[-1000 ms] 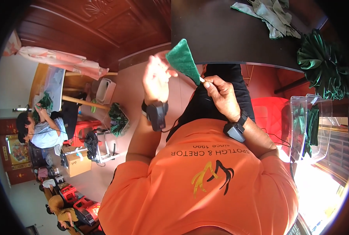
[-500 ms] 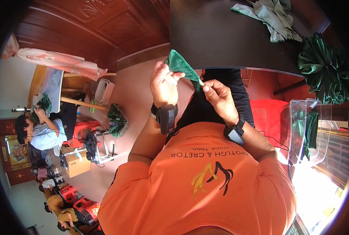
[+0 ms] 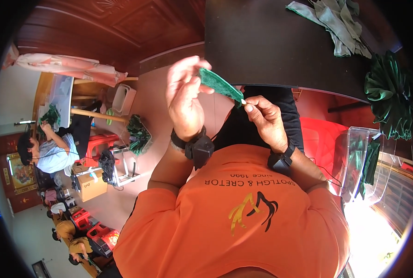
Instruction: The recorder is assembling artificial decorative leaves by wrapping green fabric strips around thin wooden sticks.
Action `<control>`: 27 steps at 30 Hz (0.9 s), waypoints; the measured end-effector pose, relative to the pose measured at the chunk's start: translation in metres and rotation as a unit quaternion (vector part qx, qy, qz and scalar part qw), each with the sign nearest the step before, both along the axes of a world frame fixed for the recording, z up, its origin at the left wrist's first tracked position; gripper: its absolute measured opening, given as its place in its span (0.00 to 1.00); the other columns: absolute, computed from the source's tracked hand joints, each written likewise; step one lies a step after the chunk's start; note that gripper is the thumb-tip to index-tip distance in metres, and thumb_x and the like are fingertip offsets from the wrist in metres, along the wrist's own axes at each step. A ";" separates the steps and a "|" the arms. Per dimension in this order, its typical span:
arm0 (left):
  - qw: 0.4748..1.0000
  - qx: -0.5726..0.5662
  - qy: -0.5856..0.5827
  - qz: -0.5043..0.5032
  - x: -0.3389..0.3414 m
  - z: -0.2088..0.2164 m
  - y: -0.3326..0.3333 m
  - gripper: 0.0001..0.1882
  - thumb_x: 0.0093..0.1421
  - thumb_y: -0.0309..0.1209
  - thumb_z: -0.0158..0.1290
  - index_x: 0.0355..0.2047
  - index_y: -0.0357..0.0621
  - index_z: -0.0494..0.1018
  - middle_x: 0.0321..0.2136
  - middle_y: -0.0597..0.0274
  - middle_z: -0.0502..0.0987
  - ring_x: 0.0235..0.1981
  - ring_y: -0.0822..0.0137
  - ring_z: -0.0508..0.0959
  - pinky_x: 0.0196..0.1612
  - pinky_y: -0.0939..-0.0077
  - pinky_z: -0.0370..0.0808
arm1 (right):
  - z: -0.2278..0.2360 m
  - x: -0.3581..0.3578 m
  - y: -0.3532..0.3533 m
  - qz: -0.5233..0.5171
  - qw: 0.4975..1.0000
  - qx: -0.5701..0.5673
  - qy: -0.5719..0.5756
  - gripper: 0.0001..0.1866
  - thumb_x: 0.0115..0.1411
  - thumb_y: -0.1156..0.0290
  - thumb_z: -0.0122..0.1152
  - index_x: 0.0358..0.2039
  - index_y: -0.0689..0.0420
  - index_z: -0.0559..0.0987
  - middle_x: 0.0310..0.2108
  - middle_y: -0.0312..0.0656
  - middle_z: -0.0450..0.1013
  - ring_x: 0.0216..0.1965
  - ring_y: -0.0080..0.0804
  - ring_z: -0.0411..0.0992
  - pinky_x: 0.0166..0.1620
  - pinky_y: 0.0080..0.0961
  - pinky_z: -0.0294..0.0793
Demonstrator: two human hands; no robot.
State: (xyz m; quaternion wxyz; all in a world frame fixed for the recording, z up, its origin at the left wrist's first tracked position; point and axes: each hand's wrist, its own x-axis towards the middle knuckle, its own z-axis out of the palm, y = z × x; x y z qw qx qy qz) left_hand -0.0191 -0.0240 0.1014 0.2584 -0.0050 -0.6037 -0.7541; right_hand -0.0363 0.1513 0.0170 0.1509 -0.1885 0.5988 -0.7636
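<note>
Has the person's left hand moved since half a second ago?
Yes. Judged against the left edge of the dark table, the left hand has shifted to the left.

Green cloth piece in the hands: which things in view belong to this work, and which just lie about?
Belonging: green cloth piece, left hand, right hand; likely also pale cloth strips, dark green bunch.
Probably lying about: cardboard box, white bin.
</note>
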 end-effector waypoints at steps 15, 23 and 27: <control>0.998 0.010 0.014 0.058 -0.007 -0.024 0.008 0.08 0.62 0.30 0.45 0.34 0.37 0.68 0.24 0.66 0.69 0.20 0.75 0.70 0.27 0.85 0.67 | 0.003 0.007 -0.003 0.081 0.983 -0.109 -0.127 0.09 0.63 0.67 0.51 0.32 0.59 0.75 0.17 0.25 0.58 0.18 0.11 0.51 0.20 0.11 0.48; 0.997 0.053 0.039 0.050 0.005 -0.022 0.025 0.08 0.63 0.30 0.44 0.34 0.38 0.66 0.24 0.64 0.69 0.20 0.76 0.70 0.24 0.84 0.66 | 0.006 0.009 -0.003 0.092 0.979 -0.126 -0.129 0.09 0.63 0.67 0.52 0.31 0.59 0.75 0.16 0.26 0.60 0.17 0.12 0.53 0.21 0.11 0.51; 0.998 -0.021 0.044 0.046 0.009 -0.020 0.018 0.07 0.63 0.31 0.43 0.34 0.39 0.66 0.25 0.64 0.69 0.20 0.74 0.70 0.24 0.83 0.68 | 0.013 0.016 -0.005 0.108 0.970 -0.151 -0.158 0.09 0.63 0.68 0.51 0.31 0.59 0.75 0.17 0.26 0.61 0.18 0.12 0.53 0.21 0.12 0.52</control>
